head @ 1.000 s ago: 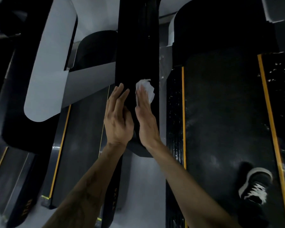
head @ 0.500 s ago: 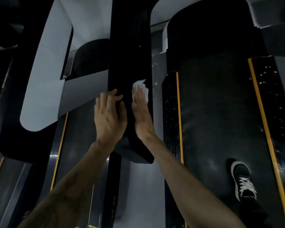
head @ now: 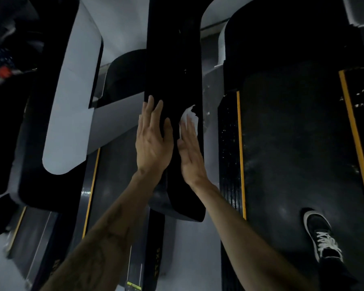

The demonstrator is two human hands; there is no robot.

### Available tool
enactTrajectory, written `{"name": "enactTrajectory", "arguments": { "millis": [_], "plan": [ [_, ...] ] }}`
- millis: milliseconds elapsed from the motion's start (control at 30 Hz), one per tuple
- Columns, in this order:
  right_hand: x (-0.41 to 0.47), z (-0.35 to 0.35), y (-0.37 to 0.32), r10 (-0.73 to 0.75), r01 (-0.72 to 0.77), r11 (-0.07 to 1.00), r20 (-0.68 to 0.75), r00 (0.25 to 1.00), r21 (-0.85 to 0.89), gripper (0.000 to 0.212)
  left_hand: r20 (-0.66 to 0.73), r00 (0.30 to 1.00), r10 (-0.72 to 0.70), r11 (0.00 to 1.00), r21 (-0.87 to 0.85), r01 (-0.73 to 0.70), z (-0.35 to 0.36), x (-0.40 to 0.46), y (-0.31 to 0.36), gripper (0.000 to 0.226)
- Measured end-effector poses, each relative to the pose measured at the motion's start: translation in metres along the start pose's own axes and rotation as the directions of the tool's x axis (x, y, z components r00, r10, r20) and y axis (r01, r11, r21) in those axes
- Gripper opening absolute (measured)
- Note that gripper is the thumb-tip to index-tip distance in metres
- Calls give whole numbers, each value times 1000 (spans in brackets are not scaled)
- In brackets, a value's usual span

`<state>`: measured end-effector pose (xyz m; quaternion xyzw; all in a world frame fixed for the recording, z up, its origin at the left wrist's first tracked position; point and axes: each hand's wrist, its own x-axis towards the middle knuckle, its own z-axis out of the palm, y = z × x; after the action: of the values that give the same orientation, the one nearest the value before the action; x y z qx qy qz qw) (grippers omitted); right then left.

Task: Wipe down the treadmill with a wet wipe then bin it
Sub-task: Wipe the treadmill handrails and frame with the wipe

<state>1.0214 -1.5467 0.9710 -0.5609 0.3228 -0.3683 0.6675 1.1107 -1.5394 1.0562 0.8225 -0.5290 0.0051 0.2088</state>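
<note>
A long black treadmill handrail (head: 172,59) runs down the middle of the view. My right hand (head: 190,150) lies flat on its right side with straight fingers, pressing a crumpled white wet wipe (head: 189,117) against the rail; most of the wipe sticks out past my fingertips. My left hand (head: 152,139) rests on the rail's left side, fingers straight and pointing away from me, holding nothing. The treadmill belt (head: 292,143) with yellow edge stripes lies to the right.
My black shoe with white laces (head: 322,236) stands on the belt at lower right. A neighbouring treadmill (head: 111,185) with a grey and black side arm (head: 72,97) lies to the left. Grey floor (head: 189,259) shows between the machines.
My left hand's fingers, curled over the rail's edge half a second ago, have straightened. The right hand with the wipe has stayed at about the same place on the rail.
</note>
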Motion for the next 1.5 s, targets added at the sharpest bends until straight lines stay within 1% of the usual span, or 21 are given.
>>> {"name": "enactTrajectory", "arguments": {
  "millis": [100,167,267,367,467,567,633,733,833,933,1067,1200,1233,1300,1400,1433,1500],
  "plan": [
    [-13,1,7,118,-116,991,-33,992,61,59,-11,1000,5,1000,-7,-5,0,0,1,47],
    [-32,3,10,160,-157,984,-36,986,83,59,-17,1000,4,1000,-13,-4,0,0,2,46],
    [-44,8,7,124,-123,989,-14,992,87,57,-13,1000,-4,1000,-12,4,0,0,5,47],
    [-24,1,10,108,-107,992,-17,994,60,55,-23,1000,11,1000,1,-11,-1,0,6,46],
    [-9,-8,17,180,-178,982,-19,984,66,55,-28,1000,12,1000,18,-12,0,2,7,45],
    [-31,-3,17,208,-205,976,-43,977,69,55,-28,999,25,999,33,-24,-1,1,7,44],
    [-41,3,14,164,-160,985,-59,985,55,55,-29,999,38,998,47,-37,-2,2,7,44],
    [-17,3,9,74,-74,997,-31,997,-3,56,-26,999,47,996,80,-45,-1,4,7,43],
    [13,-7,9,127,-126,991,-22,992,53,56,-23,999,47,995,85,-44,-1,4,8,44],
    [0,-6,15,189,-185,976,-28,981,110,57,-25,998,53,996,71,-51,-2,4,8,45],
    [-40,4,19,155,-150,986,-58,986,75,58,-32,997,67,995,74,-64,0,5,6,43],
    [-19,-6,17,101,-100,994,-22,995,35,56,-19,998,56,997,60,-55,1,5,6,43],
    [-9,-8,17,114,-114,992,-11,993,45,56,-14,999,51,997,60,-50,1,6,5,43],
    [3,-11,19,191,-189,977,-10,982,100,56,-10,999,48,997,63,-47,2,5,6,43],
    [-9,-7,24,278,-268,949,-44,959,167,58,-4,998,55,996,69,-54,2,5,6,43],
    [-19,-4,24,278,-266,949,-52,959,167,59,-1,998,59,996,70,-59,2,5,5,43],
    [-36,2,24,222,-212,968,-62,973,132,59,5,998,61,996,71,-61,1,6,4,43]
  ]
}}
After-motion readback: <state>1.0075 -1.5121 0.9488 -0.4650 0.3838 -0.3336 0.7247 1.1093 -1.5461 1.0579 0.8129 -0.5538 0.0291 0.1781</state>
